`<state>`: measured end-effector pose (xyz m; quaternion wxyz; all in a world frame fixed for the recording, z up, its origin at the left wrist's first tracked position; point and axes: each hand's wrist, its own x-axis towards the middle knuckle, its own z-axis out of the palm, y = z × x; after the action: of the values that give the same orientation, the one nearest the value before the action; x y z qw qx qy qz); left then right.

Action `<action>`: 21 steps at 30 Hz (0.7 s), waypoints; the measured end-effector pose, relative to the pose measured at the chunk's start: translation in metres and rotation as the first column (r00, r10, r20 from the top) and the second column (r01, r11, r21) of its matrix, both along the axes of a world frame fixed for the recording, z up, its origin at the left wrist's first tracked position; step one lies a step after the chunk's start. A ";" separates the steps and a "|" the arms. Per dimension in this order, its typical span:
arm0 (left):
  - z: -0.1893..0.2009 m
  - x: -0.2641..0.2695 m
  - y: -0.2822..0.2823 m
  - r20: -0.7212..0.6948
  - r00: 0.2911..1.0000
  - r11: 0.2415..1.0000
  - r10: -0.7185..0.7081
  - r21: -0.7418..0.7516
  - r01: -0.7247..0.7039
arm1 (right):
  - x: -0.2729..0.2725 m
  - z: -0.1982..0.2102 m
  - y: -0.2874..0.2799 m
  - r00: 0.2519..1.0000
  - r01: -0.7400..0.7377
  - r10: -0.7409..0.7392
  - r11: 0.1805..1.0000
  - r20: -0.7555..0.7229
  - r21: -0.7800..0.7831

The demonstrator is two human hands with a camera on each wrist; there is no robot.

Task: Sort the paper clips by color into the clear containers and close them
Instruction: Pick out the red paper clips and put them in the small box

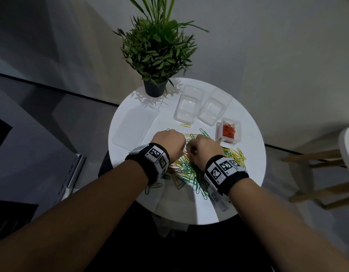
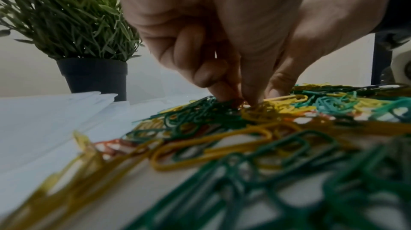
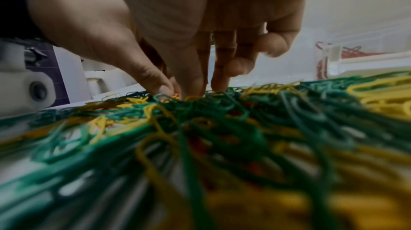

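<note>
Left hand: the left hand (image 1: 168,143) is knuckles-up over the far side of the pile, its fingertips (image 2: 224,91) bunched and pressed down into the clips; whether they pinch one cannot be told.
Right hand: the right hand (image 1: 204,149) sits just beside the left, nearly touching it; fingers (image 3: 219,77) point down into the clips, the outer two curled up clear. A grip on any clip cannot be made out.
Pile: green and yellow paper clips (image 1: 186,169) lie heaped on the near half of the round white table (image 1: 248,154), partly under both wrists.
Wrist views only: a few orange clips (image 2: 115,144) show among the heap, scarcely seen from the head.
Head view only: two empty clear containers (image 1: 186,105) stand side by side past the hands; a third container (image 1: 227,132), right of them, holds orange clips.
Lid: a flat clear lid (image 1: 134,126) lies left of the pile.
Hard to see: near clips in both wrist views are blurred.
Edges: clips reach near the table's right and near rims; a potted plant (image 1: 156,55) stands at the far edge.
</note>
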<state>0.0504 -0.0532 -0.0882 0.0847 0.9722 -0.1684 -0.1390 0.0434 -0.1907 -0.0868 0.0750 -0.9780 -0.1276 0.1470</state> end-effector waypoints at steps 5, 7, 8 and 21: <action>-0.004 0.003 0.002 -0.027 1.000 0.998 0.002 -0.058 -0.004 | 0.003 -0.006 0.001 1.000 -0.019 0.019 1.000 -0.001 -0.020; -0.002 0.002 0.007 -0.052 0.998 0.983 0.047 -0.174 -0.055 | 0.003 -0.007 -0.001 1.000 -0.024 0.024 1.000 0.014 -0.008; -0.001 0.001 0.011 -0.085 0.993 0.963 0.084 -0.250 -0.103 | 0.002 -0.007 -0.001 0.999 -0.031 0.031 0.999 0.023 -0.015; 0.009 -0.008 0.048 -0.722 0.680 0.316 0.128 -0.620 -0.718 | 0.011 0.001 0.024 0.989 -0.073 0.041 0.970 -0.140 -0.230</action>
<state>0.0427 -0.0055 -0.0796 0.6510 0.7012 0.0961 -0.2745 0.0542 -0.1672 -0.0853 -0.0369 -0.9639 -0.1321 0.2283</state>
